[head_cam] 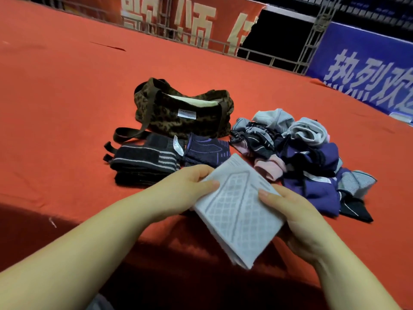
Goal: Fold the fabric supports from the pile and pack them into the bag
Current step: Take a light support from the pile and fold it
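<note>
I hold a folded light grey fabric support (237, 211) with a diamond pattern above the red table (67, 108). My left hand (185, 191) grips its left edge, thumb on top. My right hand (297, 218) grips its right edge, thumb on top as well. A leopard-print bag (183, 113) lies open at the middle of the table, its strap trailing left. In front of the bag sit a folded black support (143, 162) with grey stripes and a folded dark purple support (205, 151). To the right lies a loose pile of supports (301, 157) in grey, purple, pink and black.
The red cloth-covered table drops off at its near edge below my arms. Behind the far edge runs a metal railing (201, 41) with a red banner (178, 21) and a blue banner (368, 70).
</note>
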`<state>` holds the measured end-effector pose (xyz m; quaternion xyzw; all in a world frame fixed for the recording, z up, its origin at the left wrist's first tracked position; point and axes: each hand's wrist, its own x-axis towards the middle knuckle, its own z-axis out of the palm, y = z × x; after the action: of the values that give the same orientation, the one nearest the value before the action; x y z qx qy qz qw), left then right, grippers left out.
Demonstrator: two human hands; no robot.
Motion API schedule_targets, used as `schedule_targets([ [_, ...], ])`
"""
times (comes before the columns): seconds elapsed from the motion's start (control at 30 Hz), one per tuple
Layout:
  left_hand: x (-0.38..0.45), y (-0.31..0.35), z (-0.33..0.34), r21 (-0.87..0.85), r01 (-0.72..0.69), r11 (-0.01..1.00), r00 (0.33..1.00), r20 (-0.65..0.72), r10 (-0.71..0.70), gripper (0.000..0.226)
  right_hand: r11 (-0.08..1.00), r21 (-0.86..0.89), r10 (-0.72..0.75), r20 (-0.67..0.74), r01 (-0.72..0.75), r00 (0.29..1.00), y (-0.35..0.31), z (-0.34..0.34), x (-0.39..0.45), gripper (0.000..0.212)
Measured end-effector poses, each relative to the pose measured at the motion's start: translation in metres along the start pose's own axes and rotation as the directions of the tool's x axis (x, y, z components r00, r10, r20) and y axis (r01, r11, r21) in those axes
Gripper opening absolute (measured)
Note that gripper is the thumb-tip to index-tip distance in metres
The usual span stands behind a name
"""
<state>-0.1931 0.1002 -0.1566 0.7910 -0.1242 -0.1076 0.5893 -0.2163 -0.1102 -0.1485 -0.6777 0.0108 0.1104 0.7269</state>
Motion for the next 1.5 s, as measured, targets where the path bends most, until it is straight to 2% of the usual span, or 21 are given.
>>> schedule_targets([
  [0.1, 0.002, 0.003, -0.011, 0.005, 0.074, 0.997, 0.994, 0.075, -0.074, 0.012, 0.983, -0.131, 0.151, 0.176, -0.129, 0.973, -0.005, 0.001, 0.001, 0.033],
  [0.17, 0.002, 0.004, -0.015, -0.009, 0.149, 0.989, 0.984, 0.101, -0.147, 0.012, 0.971, -0.196, 0.179, 0.21, -0.138, 0.961, -0.004, 0.007, 0.003, 0.025],
  [0.23, 0.003, 0.004, -0.016, -0.121, 0.217, 0.968, 0.974, 0.088, -0.208, 0.016, 0.974, -0.191, 0.151, 0.146, -0.122, 0.978, -0.003, 0.016, 0.008, 0.015],
  [0.33, 0.006, 0.001, -0.019, -0.422, 0.318, 0.849, 0.947, 0.1, -0.305, 0.03, 0.994, -0.056, 0.094, 0.028, -0.092, 0.995, -0.001, 0.024, 0.019, 0.017],
  [0.4, 0.007, -0.002, -0.021, -0.448, 0.348, 0.824, 0.937, 0.131, -0.324, 0.029, 0.997, 0.038, 0.066, -0.065, -0.064, 0.996, 0.001, 0.027, 0.027, 0.015],
  [0.47, 0.007, -0.001, -0.018, -0.413, 0.317, 0.854, 0.947, 0.084, -0.311, 0.019, 0.998, 0.047, 0.058, -0.14, -0.052, 0.988, 0.005, 0.03, 0.037, 0.014],
  [0.53, 0.01, 0.0, -0.018, -0.266, 0.245, 0.932, 0.954, -0.103, -0.28, 0.018, 0.999, -0.031, 0.025, -0.197, -0.032, 0.98, 0.011, 0.034, 0.047, 0.014],
  [0.6, 0.016, -0.004, -0.022, 0.11, 0.193, 0.975, 0.937, -0.317, -0.15, 0.022, 0.965, -0.26, -0.093, -0.271, 0.02, 0.958, 0.017, 0.036, 0.057, 0.016],
  [0.67, 0.021, -0.008, -0.024, 0.417, 0.213, 0.884, 0.906, -0.423, -0.019, 0.02, 0.863, -0.504, -0.222, -0.291, 0.048, 0.93, 0.019, 0.039, 0.064, 0.021],
  [0.73, 0.022, -0.012, -0.023, 0.536, 0.233, 0.811, 0.895, -0.446, 0.037, 0.019, 0.767, -0.639, -0.295, -0.27, 0.059, 0.917, 0.021, 0.04, 0.069, 0.022],
  [0.87, 0.027, -0.021, -0.019, 0.662, 0.253, 0.705, 0.9, -0.429, 0.08, 0.03, 0.652, -0.755, -0.357, -0.224, 0.071, 0.907, 0.031, 0.041, 0.075, 0.03],
  [1.13, 0.035, -0.025, -0.011, 0.867, 0.301, 0.397, 0.921, -0.371, 0.114, 0.026, 0.587, -0.81, -0.311, -0.214, 0.009, 0.926, 0.043, 0.039, 0.084, 0.047],
  [1.23, 0.035, -0.028, -0.014, 0.951, 0.217, 0.222, 0.901, -0.283, 0.33, 0.034, 0.513, -0.858, -0.349, -0.179, 0.028, 0.92, 0.042, 0.038, 0.083, 0.045],
  [1.3, 0.036, -0.033, -0.015, 0.983, 0.091, 0.158, 0.85, -0.159, 0.501, 0.036, 0.398, -0.909, -0.486, -0.094, 0.124, 0.869, 0.041, 0.039, 0.076, 0.04],
  [1.33, 0.036, -0.03, -0.013, 0.991, 0.008, 0.133, 0.846, -0.077, 0.528, 0.042, 0.342, -0.918, -0.547, -0.022, 0.2, 0.837, 0.038, 0.041, 0.073, 0.039],
  [1.4, 0.034, -0.023, -0.007, 0.99, -0.113, 0.081, 0.88, 0.062, 0.47, 0.05, 0.266, -0.914, -0.532, 0.126, 0.306, 0.837, 0.037, 0.042, 0.071, 0.047],
  [1.47, 0.036, -0.024, -0.003, 0.995, -0.097, 0.011, 0.967, 0.091, 0.236, 0.051, 0.203, -0.929, -0.364, 0.223, 0.31, 0.904, 0.039, 0.044, 0.071, 0.057],
  [1.5, 0.037, -0.03, -0.003, 0.997, -0.079, -0.001, 0.989, 0.078, 0.128, 0.053, 0.165, -0.941, -0.271, 0.244, 0.295, 0.931, 0.042, 0.042, 0.071, 0.056],
])
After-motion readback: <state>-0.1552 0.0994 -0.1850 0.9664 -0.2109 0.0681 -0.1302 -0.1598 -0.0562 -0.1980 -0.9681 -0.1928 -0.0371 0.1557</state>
